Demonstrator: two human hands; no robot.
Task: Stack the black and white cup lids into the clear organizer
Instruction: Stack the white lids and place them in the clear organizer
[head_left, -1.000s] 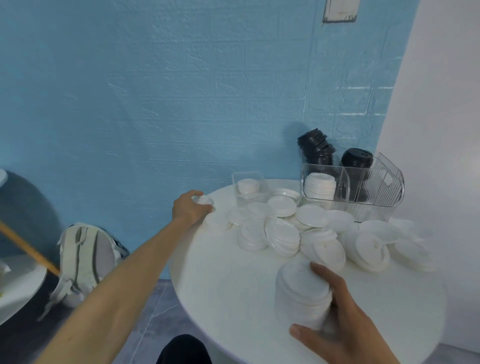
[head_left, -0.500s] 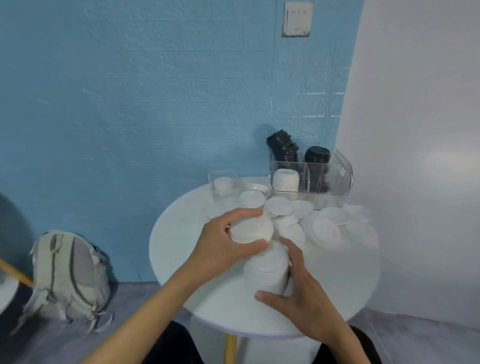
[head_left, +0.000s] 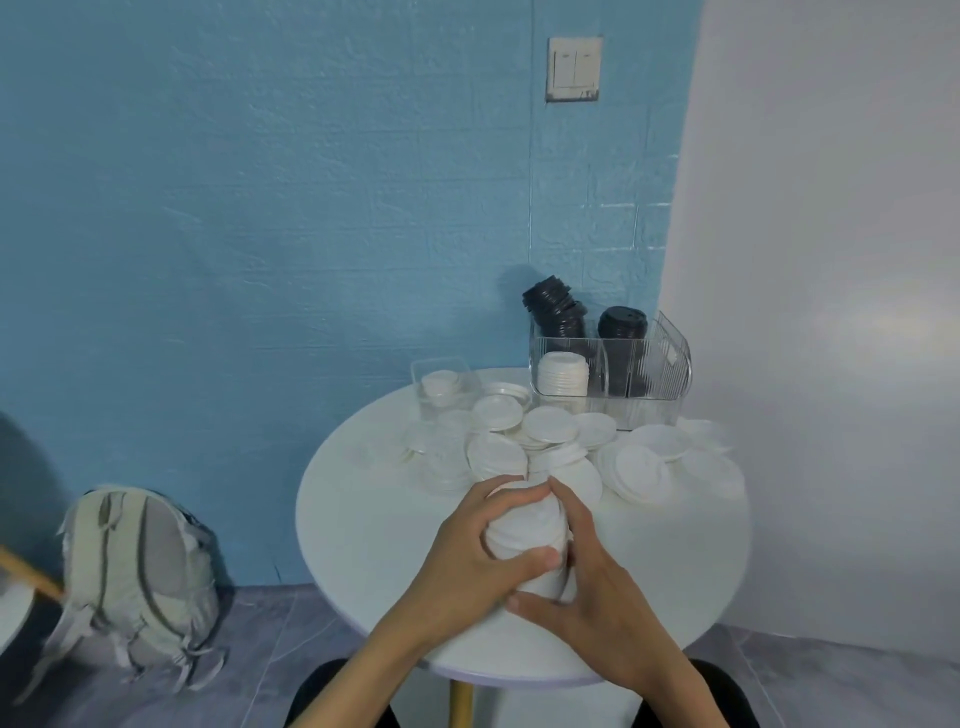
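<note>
Head view: I find both hands clamped together around one stack of white lids (head_left: 530, 540) near the front of the round white table (head_left: 363, 519). The left hand (head_left: 467, 556) wraps it from the left, thumb across the front; the right hand (head_left: 597, 582) cups it from the right. The loose white lids (head_left: 550, 423) lie scattered behind. The clear organizer (head_left: 608, 364) stands at the table's far edge, holding a short white stack (head_left: 562, 374) and black lids (head_left: 561, 312). A small clear box (head_left: 441, 384) sits to its left. A backpack (head_left: 135, 577) rests on the floor.
</note>
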